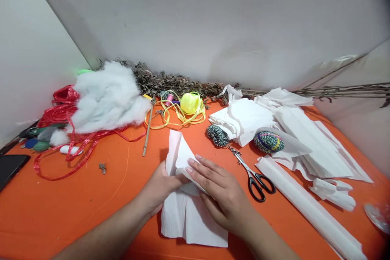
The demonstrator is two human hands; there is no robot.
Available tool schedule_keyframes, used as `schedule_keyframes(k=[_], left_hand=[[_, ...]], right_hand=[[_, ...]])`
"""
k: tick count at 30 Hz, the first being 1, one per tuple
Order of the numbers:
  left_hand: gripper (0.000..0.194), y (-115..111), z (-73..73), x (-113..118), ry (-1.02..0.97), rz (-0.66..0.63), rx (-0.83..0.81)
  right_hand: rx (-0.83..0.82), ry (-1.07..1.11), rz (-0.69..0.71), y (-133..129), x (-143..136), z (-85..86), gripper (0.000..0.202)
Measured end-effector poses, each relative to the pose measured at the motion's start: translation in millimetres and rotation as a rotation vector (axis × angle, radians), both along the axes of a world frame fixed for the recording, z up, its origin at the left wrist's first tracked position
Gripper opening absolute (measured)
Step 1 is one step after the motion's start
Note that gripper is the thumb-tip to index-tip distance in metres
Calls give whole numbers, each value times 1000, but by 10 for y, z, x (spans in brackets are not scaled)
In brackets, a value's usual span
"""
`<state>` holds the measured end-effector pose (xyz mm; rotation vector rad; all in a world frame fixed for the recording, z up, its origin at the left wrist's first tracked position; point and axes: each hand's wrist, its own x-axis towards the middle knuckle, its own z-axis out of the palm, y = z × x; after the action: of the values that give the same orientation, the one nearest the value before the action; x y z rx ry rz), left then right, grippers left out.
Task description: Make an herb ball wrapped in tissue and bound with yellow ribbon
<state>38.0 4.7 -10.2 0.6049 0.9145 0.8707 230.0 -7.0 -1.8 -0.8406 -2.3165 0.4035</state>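
Observation:
A sheet of white crepe paper (195, 219) is between my two hands, above the orange table, its upper part folded over into a pointed corner. My left hand (161, 187) grips the paper's left edge, with the thumb across the front and the other fingers hidden behind it. My right hand (219, 191) lies against the folded flap from the right, fingers close together and pressing on the paper. Scissors with black handles (257, 183) rest on the table to the right of my right hand.
White fluffy stuffing (106, 97) and red ribbon (88, 150) lie at the left. Yellow ribbon (190, 105) sits at the back centre, before dried stems (179, 83). Stacked white paper (313, 142), a yarn ball (268, 141) and a long paper roll (310, 207) occupy the right.

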Motion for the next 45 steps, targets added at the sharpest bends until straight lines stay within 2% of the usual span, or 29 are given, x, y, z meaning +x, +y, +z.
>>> schedule_keyframes(k=[6,12,14,17,19,24,27,29,30,32,33,35,37,40,45], left_hand=[[42,12,20,-17,-26,-35,-50],[35,27,27,-12,-158,-59,-170],[41,30,31,-22,-168,-28,-220],[63,29,50,-52,-231,-34,-282],[66,20,61,-70,-242,-44,-235],[54,-3,61,-63,-110,-13,-67],[47,0,67,-54,-78,2,-29],[46,5,82,-59,-38,-5,6],[48,7,91,-64,-13,-13,23],[52,7,106,-72,20,-62,47],[53,5,109,-74,28,-99,54],[53,-2,102,-72,30,-164,71],[52,-10,84,-64,37,-187,101],[52,-14,55,-56,57,-170,129],[48,-2,48,-75,61,-158,120]], right_hand=[[38,-165,-14,6,-18,25,49],[51,-174,-23,20,5,-33,49],[46,-165,-20,27,22,-21,49],[32,-152,-27,40,43,21,46],[5,-162,-29,46,50,53,45],[-104,-183,25,28,58,106,47],[-239,-81,81,-3,63,110,34],[-408,88,15,-10,63,103,26],[-510,196,-62,-6,62,99,27],[-728,406,-215,24,58,99,44],[-839,486,-241,47,55,106,52],[-1063,563,-161,96,53,132,57],[-1240,593,-56,134,55,162,47],[-1344,647,-56,153,70,168,38],[-1409,792,-84,138,68,49,34]])
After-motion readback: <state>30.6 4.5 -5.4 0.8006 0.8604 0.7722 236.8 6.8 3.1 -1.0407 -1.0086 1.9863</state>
